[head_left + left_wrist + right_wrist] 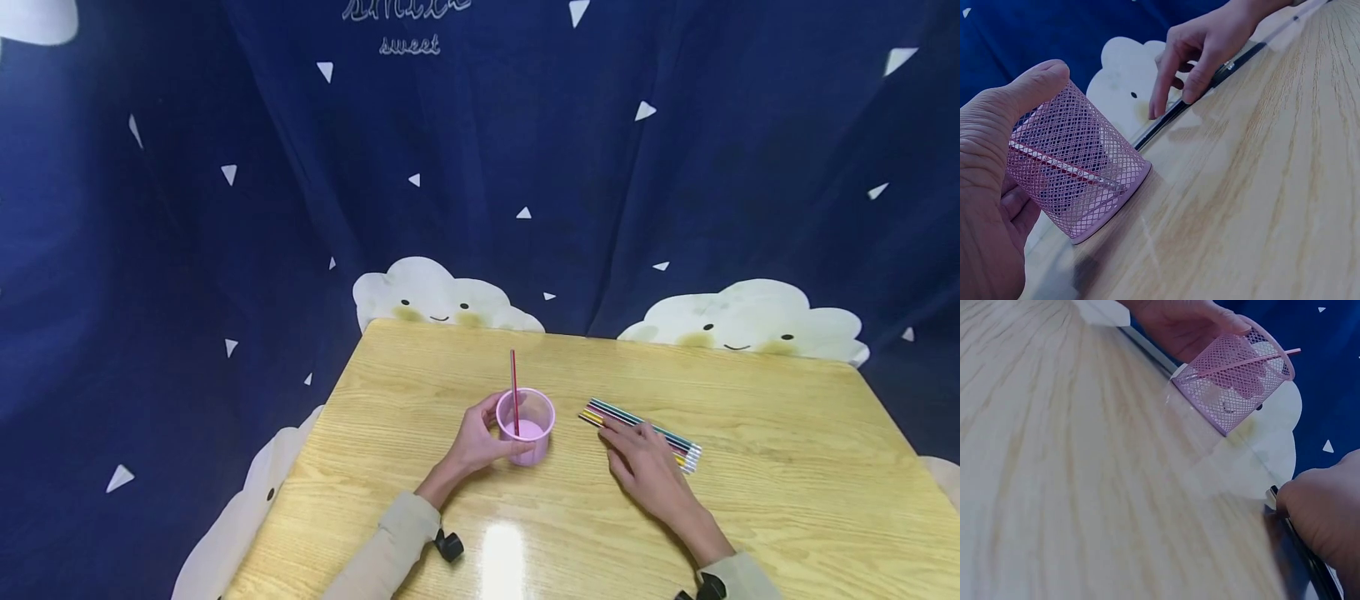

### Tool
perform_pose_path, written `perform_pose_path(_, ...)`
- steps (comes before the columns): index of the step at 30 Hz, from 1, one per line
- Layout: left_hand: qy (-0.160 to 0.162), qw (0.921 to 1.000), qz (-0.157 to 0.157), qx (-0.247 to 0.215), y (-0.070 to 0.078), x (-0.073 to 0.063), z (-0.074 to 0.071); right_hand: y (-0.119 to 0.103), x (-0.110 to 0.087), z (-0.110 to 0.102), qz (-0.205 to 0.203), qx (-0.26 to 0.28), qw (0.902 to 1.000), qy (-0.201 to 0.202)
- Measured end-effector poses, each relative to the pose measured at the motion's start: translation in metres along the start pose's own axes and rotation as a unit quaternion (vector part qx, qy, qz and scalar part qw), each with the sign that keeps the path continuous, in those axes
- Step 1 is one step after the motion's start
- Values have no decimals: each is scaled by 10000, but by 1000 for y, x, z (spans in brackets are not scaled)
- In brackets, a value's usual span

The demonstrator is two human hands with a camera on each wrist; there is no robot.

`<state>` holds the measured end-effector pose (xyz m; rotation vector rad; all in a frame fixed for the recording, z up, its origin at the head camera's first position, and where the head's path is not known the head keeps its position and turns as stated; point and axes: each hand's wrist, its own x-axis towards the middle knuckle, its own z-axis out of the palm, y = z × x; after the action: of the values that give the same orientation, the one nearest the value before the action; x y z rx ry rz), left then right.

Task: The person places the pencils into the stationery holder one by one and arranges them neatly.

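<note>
My left hand (pixel 480 437) grips a pink mesh pencil cup (pixel 534 450) around its side, with the thumb across the near face. The cup stands upright on the table, and one red-striped pencil (pixel 513 375) leans inside it, its upper end above the rim. To the right, several pencils (pixel 678 439) lie side by side at a slant, in dark, teal, red and yellow. My right hand (pixel 652 471) is over their near side with its fingertips at the pencils, partly covering them. In the left wrist view, the right hand's thumb and index finger (pixel 1160 97) reach down, spread apart.
Both hands work over a light wood-grain table (pixel 787 467). A dark blue curtain (pixel 480 167) with white triangles and smiling clouds hangs along its far and left edges. Small black devices (pixel 449 547) are worn at the wrists.
</note>
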<state>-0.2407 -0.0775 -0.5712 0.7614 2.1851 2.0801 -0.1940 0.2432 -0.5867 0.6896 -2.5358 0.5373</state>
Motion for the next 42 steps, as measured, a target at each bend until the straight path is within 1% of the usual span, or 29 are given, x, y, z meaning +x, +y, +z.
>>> perform_pose_path(6, -14, 10000, 24, -9, 0, 1, 0, 1, -2, 1, -165, -311, 9993, -130)
perform_pose_path(11, -2, 10000, 4, 3, 0, 0, 0, -1, -2, 1, -234, -268, 9990, -265)
perform_pose_path(19, 1, 10000, 38, 23, 1, 0, 0, -6, 0, 5, -222, -24, 9993, -289)
perform_pose_path(24, -33, 10000, 24, 59, 0, 0, 0, -7, 1, 8, -221, -92, 9992, -327)
perform_pose_path(28, -35, 10000, 41, 60, -1, 1, -1, -8, 1, 9, -323, -302, 9987, -259)
perform_pose_path(33, 5, 10000, 64, 59, -2, 0, 0, -10, 1, 10, -660, -566, 9962, -57)
perform_pose_path(36, 16, 9999, 86, 78, -2, 0, 0, -12, 1, 12, -822, -533, 9951, 122)
perform_pose_path(42, -4, 10000, 3, 57, 0, 0, 0, -12, 2, 16, -936, -277, 9947, 322)
